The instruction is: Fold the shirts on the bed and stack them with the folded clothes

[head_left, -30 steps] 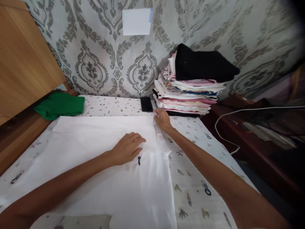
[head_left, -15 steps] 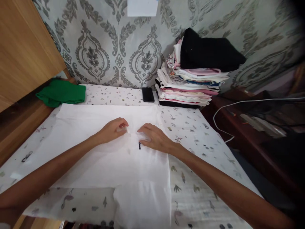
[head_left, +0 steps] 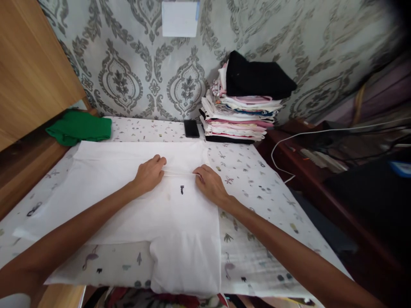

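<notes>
A white T-shirt (head_left: 128,218) with small dark lettering on its chest lies spread over a patterned sheet, one sleeve hanging toward the near edge. My left hand (head_left: 150,172) is closed on the shirt's fabric left of the lettering. Opposite it, near the collar side, my right hand (head_left: 210,183) pinches the cloth as well. Between the two hands a fold of fabric is drawn into a taut, straight ridge. The lettering shows just below this ridge.
A tall stack of folded clothes (head_left: 237,122), black on top, stands at the wall beside a dark phone (head_left: 192,128). Folded green cloth (head_left: 80,127) lies at the far left by a wooden cabinet (head_left: 38,64). A white cable (head_left: 302,133) crosses the dark furniture at right.
My fingers have closed on the shirt, and my hands have drawn apart, pulling a straight fold between them. The lettering is uncovered now. The view has shifted slightly.
</notes>
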`<state>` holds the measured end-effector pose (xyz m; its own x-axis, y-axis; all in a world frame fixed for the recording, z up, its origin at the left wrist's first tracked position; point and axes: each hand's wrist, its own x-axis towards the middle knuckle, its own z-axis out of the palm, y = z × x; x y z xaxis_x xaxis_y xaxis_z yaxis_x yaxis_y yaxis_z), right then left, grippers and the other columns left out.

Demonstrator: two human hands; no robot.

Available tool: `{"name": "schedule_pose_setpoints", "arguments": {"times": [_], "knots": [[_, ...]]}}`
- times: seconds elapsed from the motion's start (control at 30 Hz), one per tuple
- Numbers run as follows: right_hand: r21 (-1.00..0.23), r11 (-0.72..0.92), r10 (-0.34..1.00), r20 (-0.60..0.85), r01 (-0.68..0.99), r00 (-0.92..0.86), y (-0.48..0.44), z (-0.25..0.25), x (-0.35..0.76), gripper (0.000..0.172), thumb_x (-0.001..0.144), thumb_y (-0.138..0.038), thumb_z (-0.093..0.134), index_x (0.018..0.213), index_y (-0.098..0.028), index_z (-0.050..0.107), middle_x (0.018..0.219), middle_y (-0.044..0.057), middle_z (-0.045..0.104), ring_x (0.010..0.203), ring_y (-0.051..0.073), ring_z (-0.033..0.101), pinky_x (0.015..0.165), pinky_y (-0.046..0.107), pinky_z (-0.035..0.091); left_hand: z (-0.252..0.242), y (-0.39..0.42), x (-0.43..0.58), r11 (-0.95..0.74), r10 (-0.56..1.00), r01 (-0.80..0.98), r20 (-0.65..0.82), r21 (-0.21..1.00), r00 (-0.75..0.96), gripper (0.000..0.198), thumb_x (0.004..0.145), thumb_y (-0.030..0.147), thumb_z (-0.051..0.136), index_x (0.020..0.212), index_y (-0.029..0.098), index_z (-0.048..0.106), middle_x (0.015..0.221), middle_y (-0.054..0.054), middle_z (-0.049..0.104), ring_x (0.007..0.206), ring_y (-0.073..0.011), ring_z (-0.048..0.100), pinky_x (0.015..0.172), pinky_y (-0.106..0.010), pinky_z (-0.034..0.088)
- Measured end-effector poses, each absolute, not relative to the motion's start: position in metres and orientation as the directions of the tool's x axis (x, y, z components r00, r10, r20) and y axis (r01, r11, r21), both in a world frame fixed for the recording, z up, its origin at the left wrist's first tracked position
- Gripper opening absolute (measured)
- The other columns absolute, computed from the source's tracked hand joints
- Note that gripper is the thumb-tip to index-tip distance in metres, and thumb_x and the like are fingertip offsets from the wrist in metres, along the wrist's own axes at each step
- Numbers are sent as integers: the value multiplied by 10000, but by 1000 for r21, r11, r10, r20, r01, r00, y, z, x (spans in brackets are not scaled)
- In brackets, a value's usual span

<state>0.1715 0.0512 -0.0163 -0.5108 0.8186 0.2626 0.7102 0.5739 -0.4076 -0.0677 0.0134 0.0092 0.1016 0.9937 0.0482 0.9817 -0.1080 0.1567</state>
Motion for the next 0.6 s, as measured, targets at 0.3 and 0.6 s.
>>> {"name": "schedule_pose_setpoints", "arguments": {"times": [0.3, 0.6], "knots": [[-204, 669, 740, 269, 714, -617, 50, -20, 187, 239, 868, -103, 445, 940, -176, 661, 961, 98, 674, 919, 237, 633, 785, 325, 491, 8, 3, -79, -217, 975, 949, 5, 230, 222, 272, 946, 264, 412, 1188, 210, 524, 1196, -92, 569, 1139, -256, 542, 856, -369, 493], [-145, 849, 505, 506, 509, -699, 36, -7, 169, 203, 934, -242, 481, 968, -167, 667, 908, 101, 667, 766, 225, 643, 682, 357, 539, -18, -75, -170, -19, 996, 993, 92, 119, 8, 414, 996, 362, 368, 1351, 169, 455, 1440, -165, 490, 1343, -295, 417, 1096, -511, 331]]}}
